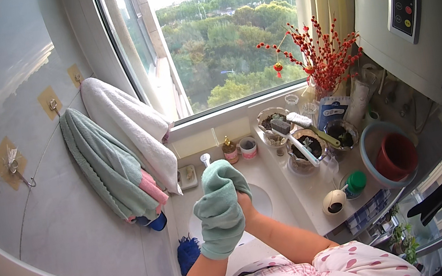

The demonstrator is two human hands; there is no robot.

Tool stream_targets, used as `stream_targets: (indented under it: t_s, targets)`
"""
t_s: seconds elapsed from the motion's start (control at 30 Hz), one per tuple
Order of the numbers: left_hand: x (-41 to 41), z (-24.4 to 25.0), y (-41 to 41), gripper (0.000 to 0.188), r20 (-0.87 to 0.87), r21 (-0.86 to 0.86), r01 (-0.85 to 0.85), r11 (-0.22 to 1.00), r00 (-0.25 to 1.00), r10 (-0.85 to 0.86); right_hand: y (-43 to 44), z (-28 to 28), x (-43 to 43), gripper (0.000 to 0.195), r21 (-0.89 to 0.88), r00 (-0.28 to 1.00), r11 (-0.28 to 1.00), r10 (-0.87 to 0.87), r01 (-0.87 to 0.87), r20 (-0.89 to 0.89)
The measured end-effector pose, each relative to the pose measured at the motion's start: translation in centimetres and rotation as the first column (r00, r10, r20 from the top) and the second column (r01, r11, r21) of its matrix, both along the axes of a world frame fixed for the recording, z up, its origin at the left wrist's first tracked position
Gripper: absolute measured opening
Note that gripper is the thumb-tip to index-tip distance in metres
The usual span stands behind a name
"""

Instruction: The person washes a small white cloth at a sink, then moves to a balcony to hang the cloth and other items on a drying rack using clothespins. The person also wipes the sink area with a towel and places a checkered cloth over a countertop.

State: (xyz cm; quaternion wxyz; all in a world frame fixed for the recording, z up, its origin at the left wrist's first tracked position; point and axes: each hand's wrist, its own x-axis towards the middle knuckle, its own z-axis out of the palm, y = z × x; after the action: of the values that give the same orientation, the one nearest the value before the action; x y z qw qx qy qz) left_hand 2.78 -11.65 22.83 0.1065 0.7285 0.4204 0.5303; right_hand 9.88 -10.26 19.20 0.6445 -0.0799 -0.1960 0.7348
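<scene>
A light green towel (220, 209) is bunched above the white washbasin (262, 199) and wraps my left forearm and hand, so that hand is hidden in the cloth. My right hand (245, 205) presses against the towel's right side with its fingers tucked into the folds; most of the fingers are covered. Behind the towel, the tip of a white faucet (205, 158) shows. Beyond the basin stand a pump bottle (230, 150) and a pink and white mug (248, 148). To their left lies a soap dish (188, 177).
Green (105, 158) and white (129, 123) towels hang on the left wall. Several potted plants (307, 145), two brushes (301, 148), a green-lidded jar (355, 183), a small camera (334, 202) and a blue basin (366, 143) holding a red bowl (397, 155) crowd the right counter. A blue cloth (188, 252) hangs lower left.
</scene>
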Motion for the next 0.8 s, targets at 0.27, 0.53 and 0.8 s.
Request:
stream_targets:
  t_s: [0.27, 0.53, 0.8]
  targets:
    - [2.1, -1.5, -0.4, 0.031, 0.008, -0.178, -0.255, 0.950, 0.965, 0.261, -0.2, 4.1, 3.1, 0.030, -0.175, 0.958, 0.953, 0.268, -0.248, 0.105]
    - [4.4, -0.9, -0.6, 0.025, -0.027, -0.195, -0.310, 0.931, 0.950, 0.311, 0.0, 2.1, 1.5, 0.016, -0.223, 0.928, 0.950, -0.133, 0.220, 0.349]
    - [-2.7, 0.0, -1.1, 0.024, 0.053, -0.159, 0.354, 0.922, 0.935, -0.350, 2.0, -1.0, 2.6, 0.036, -0.092, 0.616, 0.833, -0.324, 0.545, 0.718]
